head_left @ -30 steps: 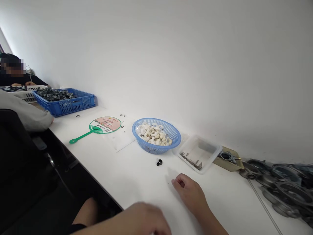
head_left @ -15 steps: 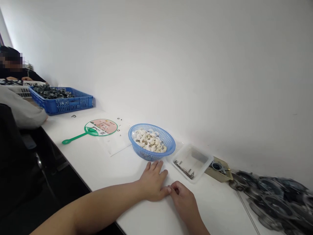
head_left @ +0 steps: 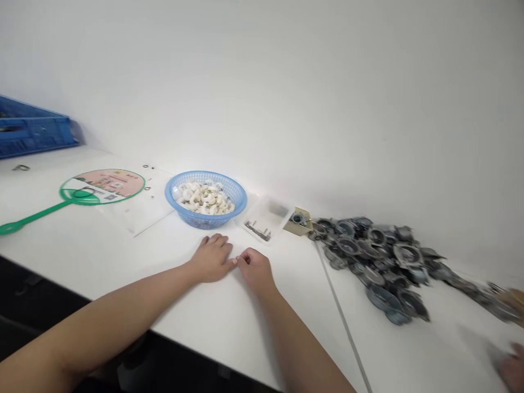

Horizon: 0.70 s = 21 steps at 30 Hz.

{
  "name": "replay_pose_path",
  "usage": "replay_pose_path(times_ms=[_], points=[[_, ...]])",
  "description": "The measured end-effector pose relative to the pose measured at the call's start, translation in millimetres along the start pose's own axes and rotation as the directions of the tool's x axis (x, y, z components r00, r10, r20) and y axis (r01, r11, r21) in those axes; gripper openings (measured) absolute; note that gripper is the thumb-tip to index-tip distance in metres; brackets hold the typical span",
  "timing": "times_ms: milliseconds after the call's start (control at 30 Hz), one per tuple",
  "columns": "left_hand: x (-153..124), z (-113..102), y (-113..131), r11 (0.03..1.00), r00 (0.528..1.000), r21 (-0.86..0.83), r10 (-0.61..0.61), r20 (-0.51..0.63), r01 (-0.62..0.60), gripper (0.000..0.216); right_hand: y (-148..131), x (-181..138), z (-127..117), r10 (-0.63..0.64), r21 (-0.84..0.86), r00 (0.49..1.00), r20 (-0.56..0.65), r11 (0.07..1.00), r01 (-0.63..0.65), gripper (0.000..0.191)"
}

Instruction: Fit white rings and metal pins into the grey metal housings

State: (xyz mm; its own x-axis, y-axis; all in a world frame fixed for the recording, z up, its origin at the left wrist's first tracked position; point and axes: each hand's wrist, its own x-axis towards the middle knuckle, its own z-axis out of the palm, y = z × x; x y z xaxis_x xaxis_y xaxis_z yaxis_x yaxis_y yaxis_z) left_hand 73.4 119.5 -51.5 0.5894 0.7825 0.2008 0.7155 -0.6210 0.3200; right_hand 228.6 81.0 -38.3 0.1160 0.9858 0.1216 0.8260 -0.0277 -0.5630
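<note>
While my left hand [head_left: 210,257] lies flat on the white table [head_left: 213,319], its fingers [head_left: 221,243] are a bit open and hold nothing. My right hand [head_left: 254,269] sits just beside it, with its fingers [head_left: 244,258] curled in, and I cannot tell if they pinch something tiny. Both hands are just in front of the blue basket [head_left: 192,218], near it but not touching it. The basket is full of white curved pieces [head_left: 203,199]. Just right of the basket is a clear tray [head_left: 266,218] with thin metal pins [head_left: 257,231] in it. Past the tray, a bit of tan card [head_left: 305,224] holds 1 metal part [head_left: 298,219], and then comes a big pile of grey metal rings [head_left: 368,262]. Left of the basket lie a clear plastic sheet [head_left: 143,210] and a round fan with a green handle [head_left: 102,186]. Far left of it is a blue crate [head_left: 33,131]. Far right of it, in the corner, 1 blurry hand [head_left: 511,367] of someone else shows.
</note>
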Motion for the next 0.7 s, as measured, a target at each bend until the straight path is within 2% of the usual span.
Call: replay_pose_path(times_ms=[233,467,700], points=[[-2,7,-6,1.0,0.999,-0.007,-0.029,0.02,0.029,0.039,5,-9,4,0.087,-0.051,0.995,0.04,0.995,-0.085,0.032],[-1,5,-5,0.999,0.999,-0.037,-0.03,0.027,0.031,0.039,-1,-5,0,0.025,-0.047,0.998,0.064,0.999,-0.022,0.03],[9,16,-16,0.989,0.995,-0.138,0.029,-0.1,-0.043,0.043,0,-1,-3,-0.029,-0.04,0.998,0.049,0.999,0.031,0.014]])
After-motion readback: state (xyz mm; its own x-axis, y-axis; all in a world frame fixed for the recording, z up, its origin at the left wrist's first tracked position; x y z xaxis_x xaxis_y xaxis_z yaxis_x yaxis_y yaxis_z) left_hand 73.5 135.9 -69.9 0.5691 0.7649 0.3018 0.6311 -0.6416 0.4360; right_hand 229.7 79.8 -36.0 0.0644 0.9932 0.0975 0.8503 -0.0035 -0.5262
